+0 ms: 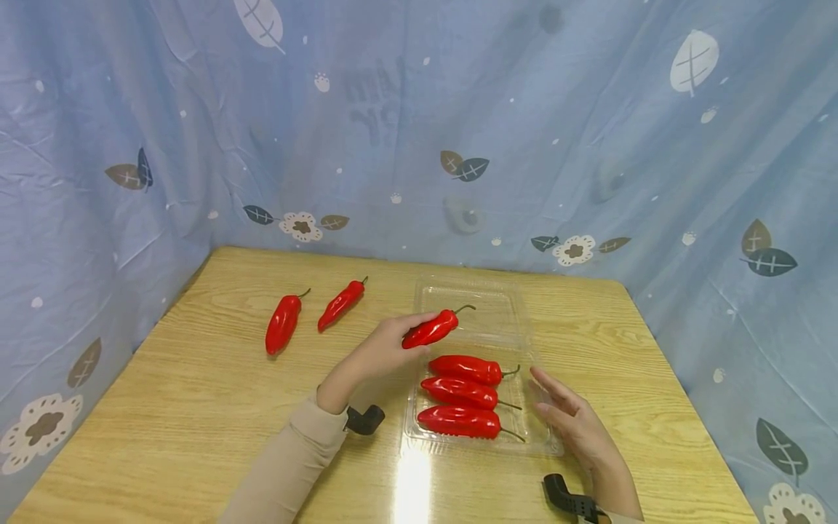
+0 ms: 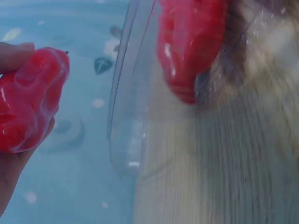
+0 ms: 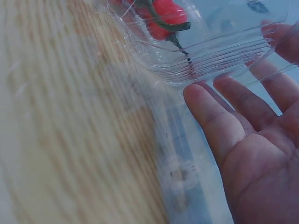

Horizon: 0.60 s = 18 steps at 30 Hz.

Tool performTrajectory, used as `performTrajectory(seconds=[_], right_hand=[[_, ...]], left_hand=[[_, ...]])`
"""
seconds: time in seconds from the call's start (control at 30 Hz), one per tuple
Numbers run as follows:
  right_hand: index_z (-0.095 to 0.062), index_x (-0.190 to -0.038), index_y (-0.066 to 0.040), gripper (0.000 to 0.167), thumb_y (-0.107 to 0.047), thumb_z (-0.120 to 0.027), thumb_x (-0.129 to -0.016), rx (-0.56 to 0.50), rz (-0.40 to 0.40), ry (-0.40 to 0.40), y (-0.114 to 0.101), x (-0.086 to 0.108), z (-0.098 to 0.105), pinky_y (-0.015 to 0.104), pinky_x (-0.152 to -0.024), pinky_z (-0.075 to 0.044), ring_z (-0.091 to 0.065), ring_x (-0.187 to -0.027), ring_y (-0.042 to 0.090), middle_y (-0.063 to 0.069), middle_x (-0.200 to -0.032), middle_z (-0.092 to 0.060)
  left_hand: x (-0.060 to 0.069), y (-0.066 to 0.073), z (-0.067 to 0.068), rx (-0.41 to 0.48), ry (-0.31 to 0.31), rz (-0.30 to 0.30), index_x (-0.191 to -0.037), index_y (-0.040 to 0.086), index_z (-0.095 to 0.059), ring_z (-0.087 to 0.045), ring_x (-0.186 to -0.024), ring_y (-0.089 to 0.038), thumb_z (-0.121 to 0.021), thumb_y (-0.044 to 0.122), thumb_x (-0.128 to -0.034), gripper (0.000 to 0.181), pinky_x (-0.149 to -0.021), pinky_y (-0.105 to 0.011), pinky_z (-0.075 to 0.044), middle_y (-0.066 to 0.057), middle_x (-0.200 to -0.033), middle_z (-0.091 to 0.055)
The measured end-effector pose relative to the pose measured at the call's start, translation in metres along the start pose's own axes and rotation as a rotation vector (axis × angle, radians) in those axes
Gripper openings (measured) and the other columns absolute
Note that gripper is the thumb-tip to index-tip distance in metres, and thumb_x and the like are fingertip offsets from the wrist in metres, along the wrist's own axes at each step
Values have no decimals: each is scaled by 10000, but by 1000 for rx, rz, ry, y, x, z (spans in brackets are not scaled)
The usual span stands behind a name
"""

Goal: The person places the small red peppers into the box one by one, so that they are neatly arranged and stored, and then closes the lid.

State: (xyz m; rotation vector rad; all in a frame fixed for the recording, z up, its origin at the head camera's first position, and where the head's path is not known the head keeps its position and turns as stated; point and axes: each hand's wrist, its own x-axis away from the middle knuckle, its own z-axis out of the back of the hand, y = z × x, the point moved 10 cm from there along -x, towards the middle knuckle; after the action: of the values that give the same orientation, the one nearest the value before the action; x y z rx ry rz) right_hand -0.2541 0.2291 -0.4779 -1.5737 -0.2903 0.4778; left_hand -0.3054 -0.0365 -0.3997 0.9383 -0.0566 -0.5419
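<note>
My left hand (image 1: 382, 351) grips a red chili pepper (image 1: 432, 329) over the hinge side of a clear plastic clamshell box (image 1: 540, 437); its green stem points right. Inside the box's near half lie three more red peppers (image 1: 458, 421), side by side with stems to the right. The left wrist view shows the held pepper (image 2: 32, 100) between thumb and fingers. At the box's right side is my right hand (image 1: 579, 422), fingers extended and relaxed. In the right wrist view its fingertips are close to the clear wall (image 3: 205, 65); whether they touch it I cannot tell.
Two loose red peppers, a thick one (image 1: 283, 324) and a slimmer one (image 1: 342, 306), lie on the left of the wooden table (image 1: 216, 407). The clear lid (image 1: 468, 291) lies folded back behind the box. A blue patterned curtain (image 1: 406, 131) borders the table's back and sides.
</note>
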Motion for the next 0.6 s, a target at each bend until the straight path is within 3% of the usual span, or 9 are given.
performTrajectory(seconds=[0.2, 0.47, 0.6], right_hand=[[-170, -1450, 122, 559, 53, -426, -958, -3, -3, 6, 2, 0, 2, 152, -985, -415, -412, -1302, -16, -150, -1483, -359], [-170, -1453, 117, 561, 40, -430, -962, -1, -10, 7, 3, -1, 2, 151, -984, -415, -408, -1305, -13, -128, -1499, -342], [-168, -1455, 113, 562, 42, -428, -962, -4, -10, 7, 4, 0, 2, 147, -984, -412, -408, -1303, -16, -110, -1507, -343]], left_hand=[[-7, 7, -22, 11, -107, -19, -1408, 140, -467, -572, -942, -146, -638, 159, -893, 543, -814, -253, -512, -70, -1266, -596], [-15, 10, -43, -40, -230, -65, -1393, 170, -490, -538, -798, -137, -653, 129, -884, 536, -700, -219, -486, -28, -1141, -624], [-19, 11, -52, -66, -292, -86, -1406, 205, -476, -563, -1076, -152, -644, 129, -889, 548, -912, -272, -484, -14, -1324, -568]])
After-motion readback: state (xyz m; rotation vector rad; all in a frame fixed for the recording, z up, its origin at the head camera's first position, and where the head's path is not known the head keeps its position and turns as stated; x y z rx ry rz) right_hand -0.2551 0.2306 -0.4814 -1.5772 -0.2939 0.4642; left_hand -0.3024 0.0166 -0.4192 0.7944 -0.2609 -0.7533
